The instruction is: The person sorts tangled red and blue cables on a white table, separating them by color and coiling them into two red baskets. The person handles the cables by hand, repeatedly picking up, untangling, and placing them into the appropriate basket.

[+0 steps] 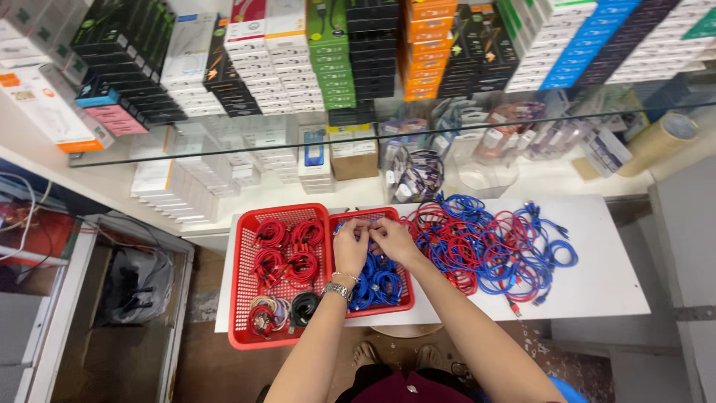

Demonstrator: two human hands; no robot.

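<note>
My left hand [350, 246] and my right hand [393, 239] meet above the smaller red basket [406, 298], fingers pinched together on a blue cable [367, 233] between them. That basket holds several coiled blue cables [377, 287]. Left of it, a larger red basket [240, 298] holds coiled red cables [287, 250] plus a mixed coil and a black coil [303, 306] at its near end. A loose heap of red and blue cables [492, 250] lies on the white table [604, 276] to the right of my hands. A metal watch sits on my left wrist.
A glass shelf [224, 149] behind the table carries stacked boxes in many colours. Clear bags and containers [418, 172] stand below it, with a roll of brown tape [660, 142] at right. A grey bag [138, 283] lies on the floor at left.
</note>
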